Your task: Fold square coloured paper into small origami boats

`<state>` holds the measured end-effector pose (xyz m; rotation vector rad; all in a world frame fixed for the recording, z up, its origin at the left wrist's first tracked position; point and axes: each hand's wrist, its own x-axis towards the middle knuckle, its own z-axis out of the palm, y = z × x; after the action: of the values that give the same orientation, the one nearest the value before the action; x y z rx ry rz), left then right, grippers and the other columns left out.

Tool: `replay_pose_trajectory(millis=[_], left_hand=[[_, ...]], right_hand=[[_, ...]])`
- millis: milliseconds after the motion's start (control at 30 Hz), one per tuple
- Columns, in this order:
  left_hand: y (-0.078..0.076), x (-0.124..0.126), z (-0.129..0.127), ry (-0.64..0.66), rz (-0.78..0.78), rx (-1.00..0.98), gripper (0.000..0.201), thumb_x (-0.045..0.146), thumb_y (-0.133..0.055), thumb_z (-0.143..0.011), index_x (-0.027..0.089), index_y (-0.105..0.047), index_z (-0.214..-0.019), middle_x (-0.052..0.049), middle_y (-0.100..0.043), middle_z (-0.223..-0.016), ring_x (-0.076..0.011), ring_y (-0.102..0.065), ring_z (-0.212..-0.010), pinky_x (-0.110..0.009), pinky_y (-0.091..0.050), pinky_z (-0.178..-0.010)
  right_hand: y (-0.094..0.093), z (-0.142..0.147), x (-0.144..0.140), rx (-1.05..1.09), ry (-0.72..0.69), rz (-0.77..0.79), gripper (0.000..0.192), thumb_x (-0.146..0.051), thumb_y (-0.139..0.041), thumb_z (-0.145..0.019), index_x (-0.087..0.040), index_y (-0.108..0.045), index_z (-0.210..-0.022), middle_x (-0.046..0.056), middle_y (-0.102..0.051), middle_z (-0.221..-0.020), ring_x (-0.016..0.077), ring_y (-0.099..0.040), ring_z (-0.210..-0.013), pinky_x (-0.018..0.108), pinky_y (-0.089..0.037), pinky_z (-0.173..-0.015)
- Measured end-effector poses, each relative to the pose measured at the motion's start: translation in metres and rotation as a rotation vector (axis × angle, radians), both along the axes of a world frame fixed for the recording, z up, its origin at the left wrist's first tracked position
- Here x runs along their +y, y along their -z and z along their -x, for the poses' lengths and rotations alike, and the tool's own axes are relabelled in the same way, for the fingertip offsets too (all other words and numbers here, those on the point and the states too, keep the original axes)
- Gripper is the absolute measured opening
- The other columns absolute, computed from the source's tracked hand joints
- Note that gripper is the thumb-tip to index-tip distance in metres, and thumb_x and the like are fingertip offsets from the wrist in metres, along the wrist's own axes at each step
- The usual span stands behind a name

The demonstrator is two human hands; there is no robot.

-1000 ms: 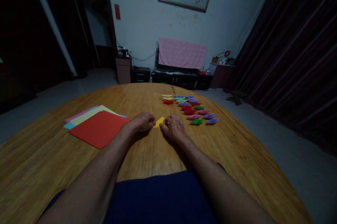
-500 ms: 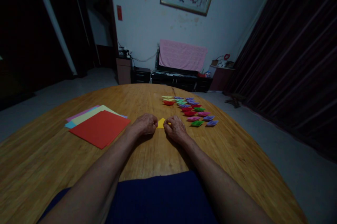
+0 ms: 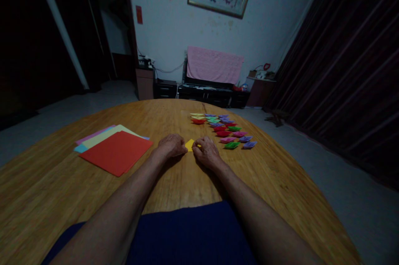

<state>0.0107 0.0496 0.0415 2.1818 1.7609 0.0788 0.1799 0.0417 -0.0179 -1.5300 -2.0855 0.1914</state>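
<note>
Near the middle of the round wooden worktop (image 3: 187, 182), a small yellow folded paper (image 3: 189, 145) sat between the two hands, low against the wood. Only a little diamond-like patch of it showed, one corner aimed away from the person toward the far edge; its long axis could not be told, since both ends were hidden under fingers. It looked flat, bright yellow and sharply creased. The left hand (image 3: 170, 146) was curled, fingertips pinching the paper's left side; the right hand (image 3: 207, 152) was likewise curled and gripped its right side. To the left lay a stack of coloured sheets (image 3: 114, 150), red on top. Beyond the right hand, rows of small folded paper pieces (image 3: 226, 130) in red, green, purple and pink lay in lines.
</note>
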Motion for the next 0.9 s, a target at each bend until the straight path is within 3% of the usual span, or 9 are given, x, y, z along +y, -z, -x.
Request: replay_pose_trajectory(millis=[300,500,567,733,900], left_hand=[[-0.013,-0.001,0.013,-0.084,0.149,0.042,0.014,0.024,-0.062,-0.067,0.015,-0.071,-0.074,-0.008,-0.071,-0.075,-0.0189,-0.062,-0.066,-0.027,-0.043,-0.056],[-0.016,0.0,0.017,-0.089,0.038,-0.022,0.014,0.016,-0.063,-0.066,0.014,-0.071,-0.077,-0.009,-0.07,-0.073,-0.0187,-0.061,-0.066,-0.028,-0.043,-0.06],[-0.014,-0.001,0.012,-0.043,-0.05,-0.113,0.015,0.018,-0.059,-0.073,0.014,-0.072,-0.08,-0.008,-0.07,-0.075,-0.018,-0.061,-0.069,-0.028,-0.042,-0.062],[0.003,-0.002,-0.002,0.096,-0.061,-0.146,0.02,0.02,-0.054,-0.078,0.015,-0.073,-0.081,-0.007,-0.07,-0.074,-0.0171,-0.06,-0.07,-0.027,-0.043,-0.067],[0.015,0.002,-0.002,0.081,-0.082,-0.143,0.023,0.022,-0.054,-0.079,0.016,-0.075,-0.087,-0.009,-0.073,-0.08,-0.0182,-0.063,-0.074,-0.027,-0.044,-0.07]], right_hand=[[0.002,0.002,0.0,0.002,0.003,-0.019,0.015,-0.018,-0.056,-0.087,-0.019,-0.071,-0.091,0.008,-0.063,-0.098,0.0199,-0.054,-0.096,0.03,-0.038,-0.085],[-0.001,0.016,-0.007,-0.05,0.05,-0.014,0.017,-0.022,-0.054,-0.09,-0.02,-0.071,-0.094,0.009,-0.062,-0.103,0.0218,-0.054,-0.097,0.032,-0.035,-0.081],[0.0,0.018,-0.008,-0.052,0.059,-0.02,0.017,-0.023,-0.054,-0.091,-0.02,-0.07,-0.095,0.009,-0.062,-0.104,0.022,-0.054,-0.097,0.032,-0.036,-0.081],[0.0,0.011,-0.002,-0.011,0.004,-0.033,0.016,-0.02,-0.055,-0.089,-0.02,-0.071,-0.094,0.008,-0.063,-0.101,0.0211,-0.055,-0.098,0.032,-0.039,-0.085],[-0.005,-0.012,0.006,0.033,-0.081,0.004,0.016,-0.013,-0.056,-0.083,-0.016,-0.071,-0.084,0.006,-0.065,-0.089,0.0185,-0.058,-0.088,0.028,-0.042,-0.081]])
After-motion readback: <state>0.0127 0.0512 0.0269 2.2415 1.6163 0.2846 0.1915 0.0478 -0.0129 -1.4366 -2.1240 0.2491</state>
